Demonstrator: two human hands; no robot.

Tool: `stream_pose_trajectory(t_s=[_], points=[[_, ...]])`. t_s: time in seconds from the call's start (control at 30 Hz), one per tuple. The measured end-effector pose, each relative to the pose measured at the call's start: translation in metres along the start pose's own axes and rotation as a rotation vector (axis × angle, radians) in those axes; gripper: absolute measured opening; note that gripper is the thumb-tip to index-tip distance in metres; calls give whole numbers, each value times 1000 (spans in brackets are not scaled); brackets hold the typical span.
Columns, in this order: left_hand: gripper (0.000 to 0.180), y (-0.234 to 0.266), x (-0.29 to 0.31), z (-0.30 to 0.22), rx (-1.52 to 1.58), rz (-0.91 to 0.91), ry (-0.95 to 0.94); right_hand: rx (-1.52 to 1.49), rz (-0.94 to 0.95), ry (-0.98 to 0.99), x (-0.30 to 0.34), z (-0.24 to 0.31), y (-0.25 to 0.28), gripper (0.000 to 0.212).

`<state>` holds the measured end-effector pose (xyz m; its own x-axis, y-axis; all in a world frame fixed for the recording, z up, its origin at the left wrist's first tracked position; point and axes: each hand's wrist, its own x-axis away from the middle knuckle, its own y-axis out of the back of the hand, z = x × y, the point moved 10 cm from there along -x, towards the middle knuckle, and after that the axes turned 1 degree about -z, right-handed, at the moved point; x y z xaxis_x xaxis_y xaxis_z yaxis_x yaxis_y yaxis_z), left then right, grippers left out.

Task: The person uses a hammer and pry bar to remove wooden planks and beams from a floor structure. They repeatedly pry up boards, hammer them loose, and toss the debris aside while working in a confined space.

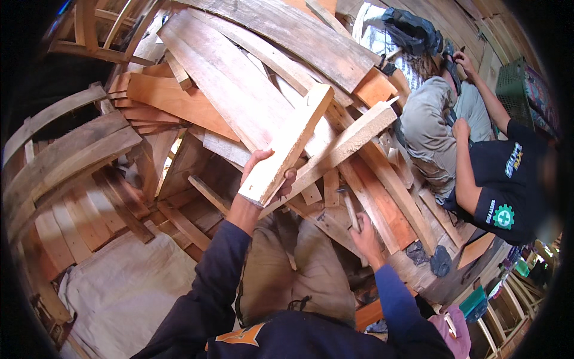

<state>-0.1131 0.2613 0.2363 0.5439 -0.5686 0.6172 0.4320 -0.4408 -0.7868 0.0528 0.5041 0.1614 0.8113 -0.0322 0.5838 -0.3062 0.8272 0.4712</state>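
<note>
My left hand (pixel 255 170) grips a short, thick wooden board (pixel 294 143) near its lower end, thumb on one side and fingertips on the other. The board slants up and away to the right. Beneath and beside it, a long pale wooden beam (pixel 350 145) crosses diagonally; whether the two touch I cannot tell. Lower right, my right hand (pixel 368 239) is closed round the light wooden handle of a hammer (pixel 350 207), its small dark head pointing away from me. Both hands are above my lap and the wood pile.
Wide planks (pixel 227 78) lie stacked ahead. Curved wooden frames (pixel 72 149) stand at the left, by a pale cloth (pixel 128 290). A co-worker (pixel 478 155) sits at the right, hands near a dark strap-like thing. A green crate (pixel 513 87) stands behind. Dark crumpled plastic (pixel 440 261) lies lower right.
</note>
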Motion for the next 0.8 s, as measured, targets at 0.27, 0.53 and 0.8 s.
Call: stream_pose_trajectory(t_s=[0.27,0.53,0.8], points=[[72,6,3,1,-4,-8,-77,-394,-63,144,-40,197,56,38],[69,14,0,-4,69,58,-111,-213,-330,308,-69,295,98,50],[64,34,-1,4,113,74,-83,-221,-281,254,-87,280,91,41]])
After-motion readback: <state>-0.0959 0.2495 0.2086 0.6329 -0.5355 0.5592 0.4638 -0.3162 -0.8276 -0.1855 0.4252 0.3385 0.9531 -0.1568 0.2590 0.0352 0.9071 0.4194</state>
